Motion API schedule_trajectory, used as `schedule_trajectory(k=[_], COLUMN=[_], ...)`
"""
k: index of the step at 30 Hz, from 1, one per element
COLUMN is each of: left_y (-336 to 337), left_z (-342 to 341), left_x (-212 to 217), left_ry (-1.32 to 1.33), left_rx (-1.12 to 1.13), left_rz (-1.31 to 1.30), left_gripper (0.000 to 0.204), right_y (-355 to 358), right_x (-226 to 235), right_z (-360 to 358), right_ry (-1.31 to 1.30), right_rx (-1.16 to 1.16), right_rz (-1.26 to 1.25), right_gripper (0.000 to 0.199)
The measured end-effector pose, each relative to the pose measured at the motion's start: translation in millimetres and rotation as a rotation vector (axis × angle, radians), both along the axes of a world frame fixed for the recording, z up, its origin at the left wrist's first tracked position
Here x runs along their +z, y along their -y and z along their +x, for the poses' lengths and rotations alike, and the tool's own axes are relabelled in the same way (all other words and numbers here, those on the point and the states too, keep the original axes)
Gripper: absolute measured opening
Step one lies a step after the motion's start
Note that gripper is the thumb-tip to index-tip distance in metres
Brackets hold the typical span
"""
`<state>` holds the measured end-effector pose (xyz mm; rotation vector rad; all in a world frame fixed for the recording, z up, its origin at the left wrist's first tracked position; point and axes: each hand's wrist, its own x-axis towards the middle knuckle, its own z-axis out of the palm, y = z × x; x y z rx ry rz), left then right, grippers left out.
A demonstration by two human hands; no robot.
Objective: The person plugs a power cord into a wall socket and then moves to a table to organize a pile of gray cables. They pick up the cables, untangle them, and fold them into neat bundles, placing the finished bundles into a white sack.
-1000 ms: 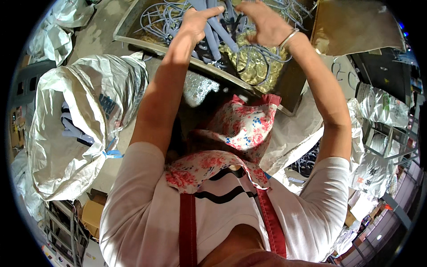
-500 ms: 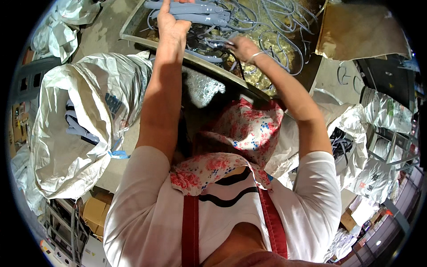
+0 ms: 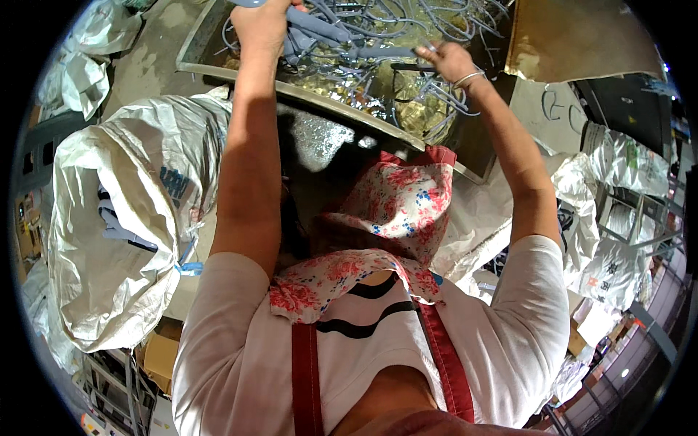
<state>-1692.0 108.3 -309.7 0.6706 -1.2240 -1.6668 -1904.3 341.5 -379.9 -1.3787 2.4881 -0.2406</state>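
Observation:
My left hand [image 3: 260, 27] is closed round a bundle of long, smooth grey plastic pieces [image 3: 320, 27] at the top left of a shallow metal tank. Parts of the bundle stick out on both sides of the hand. Across the tank, my right hand [image 3: 449, 61] has its fingertips pinched at the end of a long grey plastic piece [image 3: 385, 52]. A black strip [image 3: 413, 67] lies just below those fingers. Thin grey loops and strands [image 3: 462, 25] lie tangled in the wet tank [image 3: 320, 102], over a yellowish, glistening bottom.
A large white woven sack [image 3: 116, 291] stands open at my left, with grey pieces [image 3: 120, 225] inside. More white sacks [image 3: 574, 189] stand at my right. A brown board [image 3: 574, 43] sits against the tank's right end. My floral apron [image 3: 400, 196] hangs near the tank's front edge.
My right hand has moved right and slightly up, and a long grey piece now stretches to its fingers. The grey bundle in my left hand has spread and tilted. The view has shifted slightly.

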Motion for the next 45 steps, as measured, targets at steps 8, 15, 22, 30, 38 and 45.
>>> schedule_trajectory(k=[8,15,22,30,38,45], left_y=[3,-59,-43,-16,-58,-94], left_z=[-8,-25,-27,-13,-29,-55], left_x=[-20,-11,-29,-27,-30,-50], left_ry=[-0.059,0.501,0.421,0.032,0.375,0.087], left_rx=[-0.104,-0.677,-0.645,-0.565,-0.479,-0.637], left_rz=[0.092,-0.423,-0.051,0.4,0.292,0.638], left_gripper=[0.015,0.042,0.034,0.021,0.017,0.023], right_y=[-87,18,-14,-111,-42,17], right_x=[68,142,45,-116,-15,52], right_z=[-79,19,-45,8,-6,69], right_ry=[0.119,0.292,-0.36,-0.122,-0.045,0.256], right_rx=[-0.573,-0.241,-0.143,0.106,-0.31,-0.19], right_rz=[-0.396,-0.011,-0.413,0.675,0.102,-0.428], right_gripper=[0.051,0.028,0.039,0.023,0.039,0.037])
